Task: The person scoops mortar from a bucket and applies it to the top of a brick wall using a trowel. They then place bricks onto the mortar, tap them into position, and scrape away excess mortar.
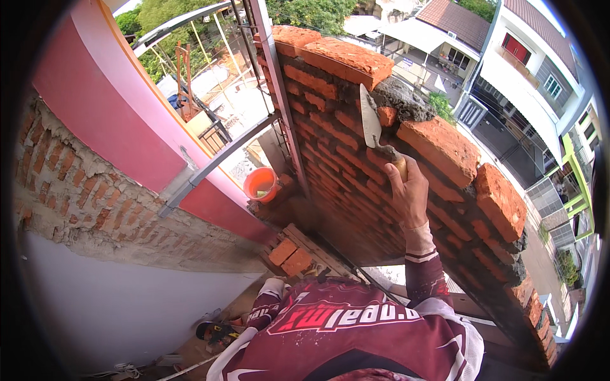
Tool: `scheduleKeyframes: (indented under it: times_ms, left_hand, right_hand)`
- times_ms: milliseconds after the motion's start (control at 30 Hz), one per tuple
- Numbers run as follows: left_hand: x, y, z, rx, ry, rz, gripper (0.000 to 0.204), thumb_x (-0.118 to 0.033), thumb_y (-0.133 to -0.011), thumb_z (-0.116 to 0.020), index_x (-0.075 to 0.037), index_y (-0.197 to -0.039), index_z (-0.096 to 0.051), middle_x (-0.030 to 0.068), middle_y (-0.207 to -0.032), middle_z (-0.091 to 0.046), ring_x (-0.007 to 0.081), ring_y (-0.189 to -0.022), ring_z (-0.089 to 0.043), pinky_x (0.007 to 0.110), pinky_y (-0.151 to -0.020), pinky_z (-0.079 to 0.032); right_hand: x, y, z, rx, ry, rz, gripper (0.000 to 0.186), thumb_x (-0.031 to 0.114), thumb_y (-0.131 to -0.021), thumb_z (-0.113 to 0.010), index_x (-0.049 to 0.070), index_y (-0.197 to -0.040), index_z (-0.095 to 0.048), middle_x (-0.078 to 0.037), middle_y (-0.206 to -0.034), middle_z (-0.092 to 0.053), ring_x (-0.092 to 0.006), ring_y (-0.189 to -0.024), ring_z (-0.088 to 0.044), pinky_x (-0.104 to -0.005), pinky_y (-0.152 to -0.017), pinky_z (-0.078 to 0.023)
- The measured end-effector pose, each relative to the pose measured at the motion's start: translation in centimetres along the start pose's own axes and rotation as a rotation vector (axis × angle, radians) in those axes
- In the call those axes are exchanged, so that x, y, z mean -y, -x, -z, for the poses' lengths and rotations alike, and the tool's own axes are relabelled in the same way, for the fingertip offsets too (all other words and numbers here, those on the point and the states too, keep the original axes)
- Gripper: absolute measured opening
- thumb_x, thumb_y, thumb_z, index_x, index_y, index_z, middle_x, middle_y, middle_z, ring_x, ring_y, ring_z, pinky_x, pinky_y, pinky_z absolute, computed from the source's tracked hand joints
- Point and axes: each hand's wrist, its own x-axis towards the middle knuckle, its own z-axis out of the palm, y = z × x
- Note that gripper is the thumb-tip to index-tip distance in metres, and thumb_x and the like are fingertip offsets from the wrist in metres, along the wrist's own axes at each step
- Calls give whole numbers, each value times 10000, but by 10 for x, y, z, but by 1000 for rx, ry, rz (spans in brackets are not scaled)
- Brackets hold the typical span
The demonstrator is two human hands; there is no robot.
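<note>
My right hand (pixel 412 190) is closed around the handle of a trowel (pixel 370 117), held up against the brick wall (pixel 343 165). The trowel's pale blade, smeared with mortar, points up toward the wall's top, beside a gap in the upper course. Grey mortar (pixel 406 100) and a small brick piece (pixel 386 116) sit in that gap. To its right lies a brick (pixel 441 149) on the top course; on the far side another brick (pixel 349 58) lies on top. My left sleeve (pixel 267 298) shows low beside my chest, but the left hand itself is hidden.
An orange bucket (pixel 261 185) stands beyond the wall's foot. Two loose bricks (pixel 290 256) lie on planks near my left arm. A metal bar (pixel 219 159) crosses from the pink curved wall (pixel 121 108) to an upright post (pixel 279 82). Houses and a street lie below, right.
</note>
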Motion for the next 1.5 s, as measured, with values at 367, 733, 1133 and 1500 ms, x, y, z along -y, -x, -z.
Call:
scheduleKeyframes:
  times_ms: [367, 733, 1133, 1500]
  left_hand:
    - [25, -31, -45, 145, 519, 256, 485, -427, -965, -506, -159, -1351, -628, 92, -1350, -633, 278, -1244, -610, 436, -1036, -491]
    - [41, -22, 2, 182, 599, 385, 499, -466, -1011, -451, -167, -1379, -604, 73, -1439, -578, 269, -1286, -578, 447, -1045, -489]
    - [70, -28, -66, 188, 659, 385, 444, -453, -1028, -515, -178, -1352, -642, 80, -1260, -690, 239, -1121, -665, 418, -946, -524]
    - [85, -21, -72, 205, 723, 554, 488, -446, -1032, -388, -254, -1457, -533, 80, -1548, -472, 305, -1397, -487, 449, -1142, -409]
  right_hand:
    - [66, 15, 32, 440, 342, 307, 451, 333, -807, -814, 58, -1149, -708, -140, -999, -731, -336, -880, -715, -401, -773, -563]
    - [66, -26, 10, 296, 14, -255, 412, 329, -954, -716, -23, -1164, -680, 38, -788, -587, -45, -652, -506, -232, -586, -441]
    - [56, -40, -180, 589, -102, -16, 470, 287, -918, -690, -30, -1255, -607, -137, -961, -673, -181, -847, -631, -340, -788, -512]
    - [100, -145, -378, 181, -82, 210, 375, 191, -932, -633, -40, -1209, -533, -190, -980, -662, -232, -810, -679, -372, -737, -549]
